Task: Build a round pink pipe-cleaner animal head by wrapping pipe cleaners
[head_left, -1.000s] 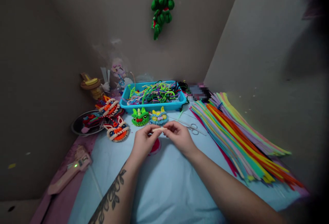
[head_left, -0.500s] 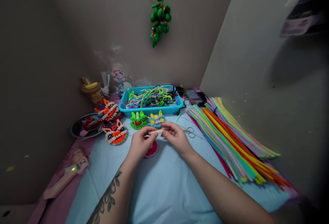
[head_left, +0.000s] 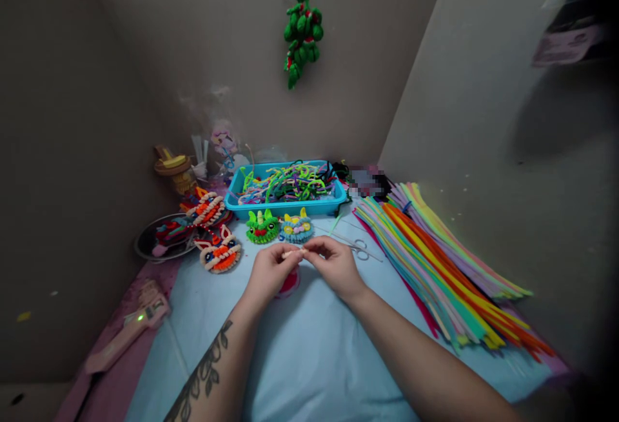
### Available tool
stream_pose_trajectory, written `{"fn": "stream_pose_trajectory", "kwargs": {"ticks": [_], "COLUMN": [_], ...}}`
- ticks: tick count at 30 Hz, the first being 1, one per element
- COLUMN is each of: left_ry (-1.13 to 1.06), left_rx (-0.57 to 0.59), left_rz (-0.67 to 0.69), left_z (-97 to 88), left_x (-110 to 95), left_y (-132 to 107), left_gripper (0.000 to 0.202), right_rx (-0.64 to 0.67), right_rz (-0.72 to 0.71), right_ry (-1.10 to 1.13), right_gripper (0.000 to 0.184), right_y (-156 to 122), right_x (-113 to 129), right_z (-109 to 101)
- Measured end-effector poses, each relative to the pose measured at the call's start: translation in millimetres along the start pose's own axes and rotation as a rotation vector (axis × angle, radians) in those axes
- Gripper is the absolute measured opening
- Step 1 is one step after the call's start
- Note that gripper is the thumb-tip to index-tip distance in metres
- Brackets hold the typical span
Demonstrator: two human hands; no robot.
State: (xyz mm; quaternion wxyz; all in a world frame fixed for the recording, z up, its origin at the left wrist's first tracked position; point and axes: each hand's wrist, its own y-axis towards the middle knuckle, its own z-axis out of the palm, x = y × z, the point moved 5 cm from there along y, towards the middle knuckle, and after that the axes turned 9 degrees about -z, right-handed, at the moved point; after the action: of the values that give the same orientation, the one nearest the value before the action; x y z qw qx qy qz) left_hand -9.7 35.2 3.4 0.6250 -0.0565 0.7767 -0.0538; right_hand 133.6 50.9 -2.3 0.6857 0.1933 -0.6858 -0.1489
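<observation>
Between my fingertips is a short cream-coloured twisted piece (head_left: pixel 292 254), which looks like pipe cleaner. My left hand (head_left: pixel 267 271) pinches it from one side and my right hand (head_left: pixel 338 270) from the other, the thumbs nearly meeting. Part of the piece is hidden by the fingers. Below them on the blue cloth lies a round red item (head_left: pixel 291 284), partly covered by my left hand. Just beyond stand a green fuzzy animal head (head_left: pixel 262 228) and a blue one with yellow ears (head_left: pixel 296 228). To the left sits an orange and cream lion head (head_left: pixel 221 254).
A blue tray (head_left: pixel 285 208) of tangled pipe cleaner scraps stands behind. Scissors (head_left: pixel 360 251) lie right of my hands, beside long pipe cleaner bundles (head_left: pixel 435 273). A lit glue gun (head_left: pixel 128 338) is front left. Behind it are a metal bowl (head_left: pixel 144 246) and another lion head (head_left: pixel 206 209).
My hands have come closer together, and less of the cream piece shows between them. The right fingers have curled in. The view has shifted slightly.
</observation>
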Motion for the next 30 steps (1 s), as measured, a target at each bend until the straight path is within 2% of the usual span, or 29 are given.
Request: {"fn": "stream_pose_trajectory", "kwargs": {"ticks": [2, 5, 8, 12, 14, 20, 30], "left_ry": [-0.013, 0.023, 0.075, 0.095, 0.095, 0.084, 0.086], "left_rx": [-0.012, -0.09, -0.144, -0.123, -0.115, -0.118, -0.112], "left_rz": [0.002, 0.077, 0.147, 0.152, 0.142, 0.137, 0.147], "left_z": [-1.3, -6.9, -10.3, -7.4, -6.0, -7.0, -6.0], "left_x": [0.9, -3.5, -9.7, -12.3, -11.7, -12.2, -12.5], "left_y": [1.2, 1.4, -0.7, -3.0, -3.2, -3.6, -2.2], "left_gripper": [0.029, 0.025, 0.02, 0.021, 0.023, 0.022, 0.02], "right_rx": [-0.016, -0.024, -0.014, 0.022, 0.032, 0.06, 0.034], "right_rz": [0.013, 0.042, 0.06, -0.009, -0.042, -0.013, -0.026], "right_ry": [0.022, 0.076, 0.075, -0.07, -0.112, -0.096, -0.069], "right_gripper": [0.014, 0.025, 0.023, 0.01, 0.009, 0.014, 0.012], "right_y": [0.2, 1.4, 3.3, 5.5, 5.2, 0.7, 2.0], "right_x": [-1.2, -3.4, -2.5, 6.0, 8.7, 3.5, 2.6], "right_z": [-0.6, -1.7, -3.2, -4.4, -3.9, 0.0, -0.9]}}
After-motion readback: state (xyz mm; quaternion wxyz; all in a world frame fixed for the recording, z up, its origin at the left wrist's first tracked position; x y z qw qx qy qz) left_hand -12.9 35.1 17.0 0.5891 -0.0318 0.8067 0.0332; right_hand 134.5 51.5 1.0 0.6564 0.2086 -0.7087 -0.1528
